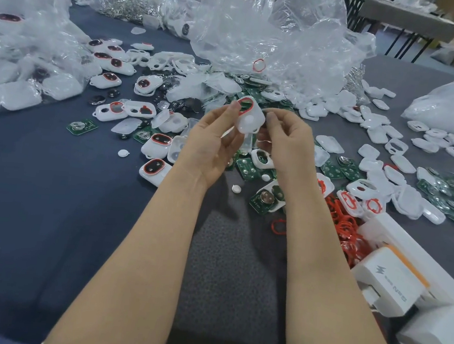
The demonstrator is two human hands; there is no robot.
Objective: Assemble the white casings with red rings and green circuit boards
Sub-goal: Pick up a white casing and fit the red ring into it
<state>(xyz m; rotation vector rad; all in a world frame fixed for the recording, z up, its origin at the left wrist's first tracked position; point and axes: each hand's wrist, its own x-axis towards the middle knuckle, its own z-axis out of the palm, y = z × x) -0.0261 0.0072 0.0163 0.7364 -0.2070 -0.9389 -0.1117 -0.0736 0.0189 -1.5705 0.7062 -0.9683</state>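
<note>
Above the middle of the table I hold a white casing [249, 117] with a red ring [245, 105] seated in its upper opening. My left hand [213, 140] grips the casing from the left, thumb near the ring. My right hand [287, 141] pinches its right side with curled fingers. Green circuit boards [248, 169] lie on the cloth just below my hands. Loose red rings [345, 227] are piled to the right, and finished casings with red rings [156, 140] lie to the left.
Crumpled clear plastic bags [274, 37] stand behind the work area and at the far left [23, 55]. White casing halves [376, 130] scatter to the right. White chargers and a power strip [392, 282] sit at the near right edge. Dark cloth [51, 196] covers the table.
</note>
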